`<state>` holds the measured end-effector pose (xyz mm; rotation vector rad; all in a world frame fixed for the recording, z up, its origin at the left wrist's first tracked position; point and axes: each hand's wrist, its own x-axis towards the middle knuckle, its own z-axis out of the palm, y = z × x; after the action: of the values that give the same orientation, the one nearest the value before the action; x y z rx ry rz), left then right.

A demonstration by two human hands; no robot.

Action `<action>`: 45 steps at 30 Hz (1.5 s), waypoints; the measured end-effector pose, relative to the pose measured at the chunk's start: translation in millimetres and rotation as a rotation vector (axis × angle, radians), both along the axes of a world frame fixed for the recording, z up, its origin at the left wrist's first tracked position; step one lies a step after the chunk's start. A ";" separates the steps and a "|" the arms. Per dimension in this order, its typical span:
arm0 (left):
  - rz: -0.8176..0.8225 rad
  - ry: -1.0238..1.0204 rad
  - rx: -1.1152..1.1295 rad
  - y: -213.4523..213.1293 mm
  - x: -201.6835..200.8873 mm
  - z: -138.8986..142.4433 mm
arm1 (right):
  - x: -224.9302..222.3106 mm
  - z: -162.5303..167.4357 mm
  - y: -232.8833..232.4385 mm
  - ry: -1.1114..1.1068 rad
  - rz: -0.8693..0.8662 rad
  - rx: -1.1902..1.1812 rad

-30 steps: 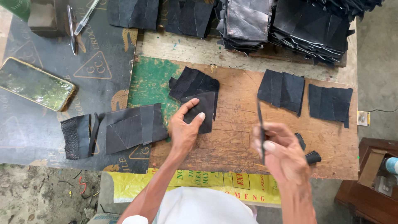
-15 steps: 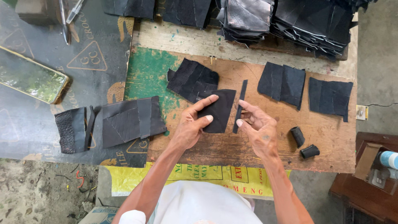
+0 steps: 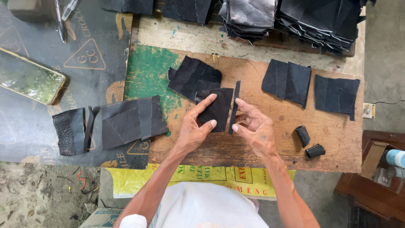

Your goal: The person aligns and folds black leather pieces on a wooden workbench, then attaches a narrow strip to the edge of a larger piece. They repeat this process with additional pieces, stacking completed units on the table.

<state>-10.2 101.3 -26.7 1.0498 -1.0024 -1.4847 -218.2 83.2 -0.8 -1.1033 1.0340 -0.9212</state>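
My left hand (image 3: 195, 126) presses flat on a small black leather piece (image 3: 218, 106) lying on a wooden board (image 3: 278, 139); its fingers are spread over the piece's left edge. Just to the right, my right hand (image 3: 253, 126) holds a thin black strip (image 3: 234, 107) upright along the piece's right edge, pinched between thumb and fingertips. A larger black leather piece (image 3: 192, 76) lies under and behind the small one.
Two more black pieces (image 3: 287, 82) (image 3: 336, 95) lie on the board's right. Two small black rolls (image 3: 309, 143) sit near the front right. Stacks of black material (image 3: 320, 21) line the back. Patched pieces (image 3: 128, 122) and a phone (image 3: 29, 76) lie left.
My right hand brought the thin strip from the front right of the board over to the small piece's right edge. My left hand stayed on the piece.
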 end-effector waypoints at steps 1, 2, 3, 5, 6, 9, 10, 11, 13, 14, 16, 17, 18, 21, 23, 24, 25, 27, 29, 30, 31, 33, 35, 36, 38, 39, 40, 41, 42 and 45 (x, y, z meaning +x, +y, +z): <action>0.003 0.008 0.004 0.4 -0.3 -0.1 | 1.2 0.7 1.2 0.005 -0.005 -0.001; 0.006 0.017 0.009 0.7 -1.0 0.1 | 2.7 1.3 2.9 0.010 -0.010 0.000; 0.009 0.025 0.015 1.0 -1.2 0.0 | 4.3 1.9 4.2 0.014 -0.016 0.001; 0.006 0.022 0.016 1.1 -1.7 0.3 | 6.0 3.6 6.2 0.056 -0.031 0.007; 0.004 0.021 0.017 1.1 -1.9 0.4 | 6.5 4.5 7.0 0.077 -0.039 0.010; 0.019 -0.025 -0.057 0.8 -1.4 1.5 | 7.4 6.3 7.6 0.092 -0.050 0.017; 0.015 -0.038 -0.048 0.8 -1.5 2.1 | 7.3 6.7 7.5 0.085 -0.049 0.018; 0.012 -0.052 -0.040 0.8 -1.2 2.9 | 7.4 6.8 7.2 0.077 -0.048 0.018; 0.006 -0.069 -0.012 0.7 -1.2 4.9 | 7.2 6.8 6.6 0.067 -0.041 0.009; 0.003 -0.072 0.008 0.5 -1.4 6.3 | 7.1 6.8 6.4 0.065 -0.036 -0.001; 0.003 -0.099 0.003 0.2 -1.3 8.9 | 6.9 6.6 6.2 0.063 -0.033 -0.006; 0.006 -0.121 -0.022 -0.1 -1.1 10.1 | 7.0 6.6 6.1 0.062 -0.034 -0.002; 0.009 -0.144 -0.046 -0.3 -1.1 11.4 | 6.8 6.7 6.1 0.061 -0.035 0.002; 0.005 -0.183 0.007 -0.7 -0.5 13.7 | 6.3 7.2 6.4 0.062 -0.028 -0.003; 0.001 -0.176 -0.009 -0.8 -0.2 13.8 | 5.9 7.4 6.4 0.064 -0.031 0.017; -0.002 -0.173 -0.015 -0.8 -0.4 13.4 | 5.4 7.4 6.4 0.065 -0.034 0.029; -0.001 -0.160 -0.015 -0.8 -0.3 12.7 | 5.3 7.3 6.3 0.066 -0.033 0.031; 0.000 -0.134 -0.015 -0.9 -0.4 10.9 | 5.2 6.5 6.0 0.065 -0.033 0.036; 0.001 -0.118 -0.050 -1.1 -0.6 9.1 | 5.0 5.5 5.4 0.054 -0.030 0.018; 0.001 -0.110 -0.065 -1.2 -0.9 8.4 | 4.9 5.0 5.4 0.048 -0.028 0.011; 0.000 -0.117 -0.053 -1.2 -0.7 7.9 | 5.1 4.5 5.2 0.043 -0.030 0.021; -0.005 -0.130 -0.029 -1.3 -0.8 7.5 | 4.9 3.8 4.9 0.035 -0.037 0.038; -0.005 -0.136 -0.028 -1.4 -0.9 7.8 | 4.9 3.5 4.9 0.039 -0.029 0.019; -0.006 -0.138 -0.029 -1.5 -1.1 8.2 | 4.6 3.6 4.9 0.040 -0.026 0.008; -0.010 -0.120 -0.025 -1.6 -1.2 9.1 | 4.6 3.8 4.9 0.028 -0.032 0.012; -0.012 -0.111 -0.023 -1.6 -1.1 9.4 | 4.8 3.9 4.9 0.022 -0.034 0.014; -0.011 -0.115 -0.030 -1.8 -1.3 9.9 | 4.7 4.1 4.8 0.029 -0.033 0.007; -0.011 -0.119 -0.037 -1.9 -1.2 10.2 | 4.9 4.3 4.8 0.035 -0.033 0.001; -0.011 -0.124 -0.044 -2.0 -1.3 10.4 | 5.0 4.3 4.7 0.042 -0.032 -0.005; -0.016 -0.117 -0.046 -2.2 -0.8 10.6 | 5.5 4.6 4.5 0.057 -0.041 0.019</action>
<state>-11.1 99.1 -16.1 1.1076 -1.1246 -1.4197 -212.6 87.7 3.7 -1.1013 1.1133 -0.9154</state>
